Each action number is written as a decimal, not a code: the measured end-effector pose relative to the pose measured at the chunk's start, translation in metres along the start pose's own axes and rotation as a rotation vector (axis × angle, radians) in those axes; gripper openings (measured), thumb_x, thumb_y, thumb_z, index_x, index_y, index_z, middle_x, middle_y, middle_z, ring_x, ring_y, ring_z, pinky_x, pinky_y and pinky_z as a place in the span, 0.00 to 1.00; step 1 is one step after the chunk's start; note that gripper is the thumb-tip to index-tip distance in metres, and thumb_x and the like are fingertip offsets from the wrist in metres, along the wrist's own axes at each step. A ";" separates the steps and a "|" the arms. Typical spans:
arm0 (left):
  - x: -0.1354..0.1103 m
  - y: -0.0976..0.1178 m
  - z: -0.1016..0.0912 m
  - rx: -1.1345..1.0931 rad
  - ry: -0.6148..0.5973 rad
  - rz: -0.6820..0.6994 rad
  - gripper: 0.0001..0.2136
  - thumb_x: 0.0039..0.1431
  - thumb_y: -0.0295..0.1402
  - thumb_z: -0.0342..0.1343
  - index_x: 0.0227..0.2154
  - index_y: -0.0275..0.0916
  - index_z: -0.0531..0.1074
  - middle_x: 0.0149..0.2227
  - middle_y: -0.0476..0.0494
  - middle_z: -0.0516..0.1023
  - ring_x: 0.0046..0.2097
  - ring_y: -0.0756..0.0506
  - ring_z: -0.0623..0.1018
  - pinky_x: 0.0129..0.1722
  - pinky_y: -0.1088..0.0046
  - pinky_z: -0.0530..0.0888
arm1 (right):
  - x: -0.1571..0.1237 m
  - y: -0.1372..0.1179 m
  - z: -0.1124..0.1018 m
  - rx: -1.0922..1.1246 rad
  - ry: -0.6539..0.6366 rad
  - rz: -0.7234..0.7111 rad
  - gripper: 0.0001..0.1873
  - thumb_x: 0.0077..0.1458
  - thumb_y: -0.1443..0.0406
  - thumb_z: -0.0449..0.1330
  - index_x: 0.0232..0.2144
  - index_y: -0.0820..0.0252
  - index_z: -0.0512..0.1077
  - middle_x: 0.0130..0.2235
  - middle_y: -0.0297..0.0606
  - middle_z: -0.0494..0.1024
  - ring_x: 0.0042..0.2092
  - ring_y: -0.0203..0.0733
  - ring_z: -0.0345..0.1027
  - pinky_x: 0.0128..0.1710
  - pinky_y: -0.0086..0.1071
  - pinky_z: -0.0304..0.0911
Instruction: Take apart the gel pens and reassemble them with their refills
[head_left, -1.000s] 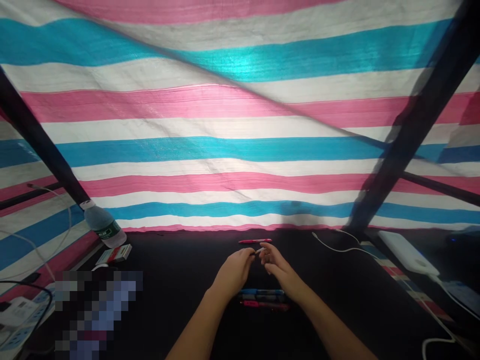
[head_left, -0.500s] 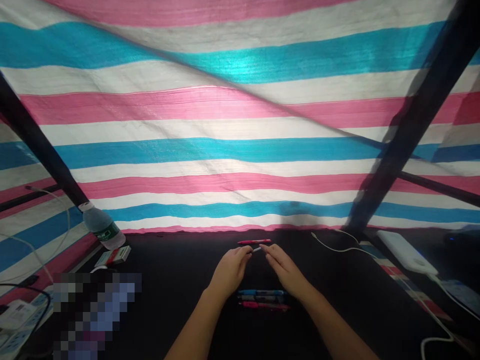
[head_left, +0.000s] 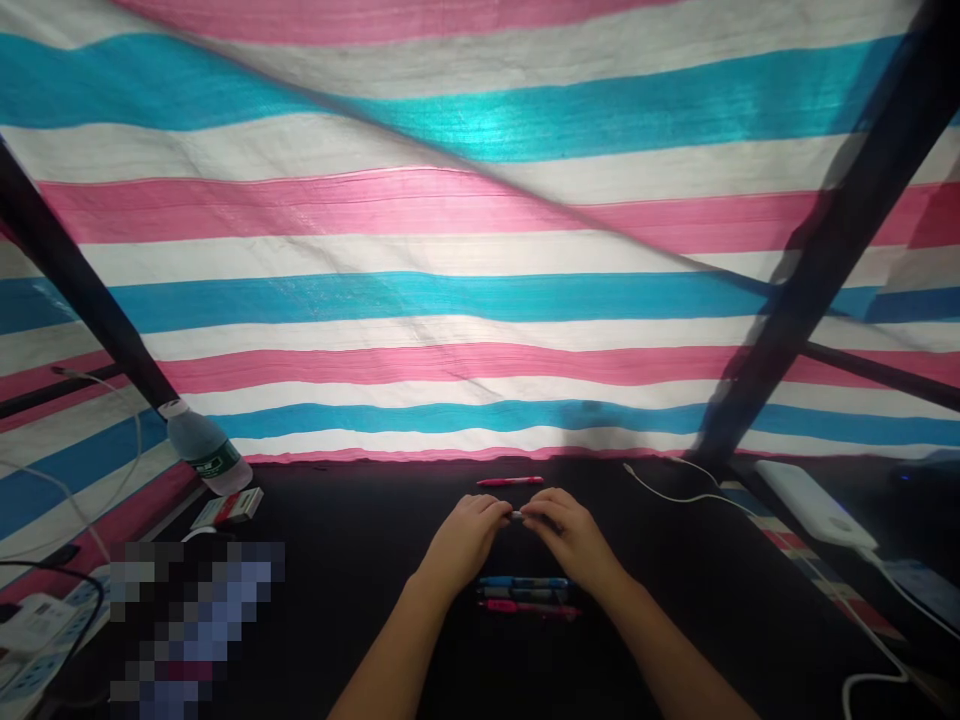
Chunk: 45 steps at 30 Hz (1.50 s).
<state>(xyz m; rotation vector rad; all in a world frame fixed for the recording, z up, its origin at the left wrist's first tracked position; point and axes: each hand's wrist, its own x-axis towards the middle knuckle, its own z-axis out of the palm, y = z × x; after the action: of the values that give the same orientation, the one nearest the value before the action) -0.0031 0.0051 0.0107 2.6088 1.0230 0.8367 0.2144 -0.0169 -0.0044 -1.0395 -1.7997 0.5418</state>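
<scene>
My left hand (head_left: 466, 532) and my right hand (head_left: 576, 532) meet over the black table, fingertips pinched on the two ends of a slim pen (head_left: 517, 516). Only a short pale grey stretch of it shows; the fingers cover the rest. Just beyond my hands lies a red pen (head_left: 510, 482), flat and sideways. Between my forearms, closer to me, a blue pen (head_left: 521, 582), a dark pen (head_left: 523, 595) and a pink pen (head_left: 525, 607) lie side by side.
On the left stand a water bottle (head_left: 206, 452), a small box (head_left: 229, 508) and a power strip (head_left: 34, 675). To the right are a white power bank (head_left: 814, 505) and a white cable (head_left: 675, 495). Striped sheeting (head_left: 465, 300) hangs behind the black table (head_left: 337, 560).
My hands have drawn closer together and slightly lower, and less of the held pen shows between them. The pens on the table lie as before.
</scene>
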 end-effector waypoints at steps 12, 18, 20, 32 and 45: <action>-0.001 0.003 0.004 -0.064 0.015 0.024 0.14 0.68 0.26 0.54 0.54 0.44 0.70 0.49 0.41 0.76 0.45 0.43 0.79 0.46 0.68 0.77 | -0.001 -0.005 0.004 0.153 -0.122 0.267 0.22 0.68 0.54 0.54 0.26 0.58 0.75 0.22 0.30 0.70 0.27 0.38 0.64 0.30 0.31 0.59; -0.002 -0.001 0.011 -0.028 0.113 -0.044 0.06 0.66 0.29 0.58 0.44 0.40 0.76 0.57 0.38 0.72 0.40 0.46 0.81 0.42 0.70 0.79 | -0.001 -0.007 0.004 0.144 -0.097 0.228 0.09 0.60 0.58 0.64 0.36 0.57 0.77 0.34 0.35 0.78 0.36 0.43 0.71 0.37 0.32 0.63; -0.002 -0.002 0.013 0.060 0.129 -0.027 0.05 0.65 0.30 0.60 0.41 0.41 0.78 0.50 0.41 0.77 0.39 0.46 0.81 0.40 0.69 0.79 | -0.001 -0.006 0.004 0.122 -0.073 0.236 0.10 0.59 0.57 0.65 0.36 0.57 0.79 0.35 0.37 0.80 0.37 0.44 0.72 0.37 0.32 0.64; -0.002 -0.003 0.012 0.110 0.154 0.094 0.05 0.66 0.33 0.60 0.42 0.41 0.77 0.38 0.45 0.82 0.37 0.44 0.79 0.39 0.67 0.75 | 0.001 -0.004 0.001 0.138 -0.066 0.256 0.16 0.62 0.52 0.61 0.34 0.58 0.76 0.31 0.34 0.75 0.34 0.42 0.68 0.35 0.31 0.62; -0.001 -0.003 0.008 0.051 0.142 0.076 0.06 0.67 0.34 0.59 0.44 0.42 0.77 0.40 0.45 0.83 0.38 0.44 0.79 0.40 0.67 0.75 | 0.001 -0.004 -0.001 0.121 0.026 0.245 0.14 0.59 0.54 0.64 0.36 0.58 0.80 0.30 0.34 0.79 0.32 0.42 0.70 0.34 0.32 0.63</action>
<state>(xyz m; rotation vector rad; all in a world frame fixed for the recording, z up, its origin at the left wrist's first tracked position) -0.0011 0.0062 0.0029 2.6778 0.9986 1.0398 0.2138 -0.0179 -0.0005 -1.1845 -1.6059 0.7727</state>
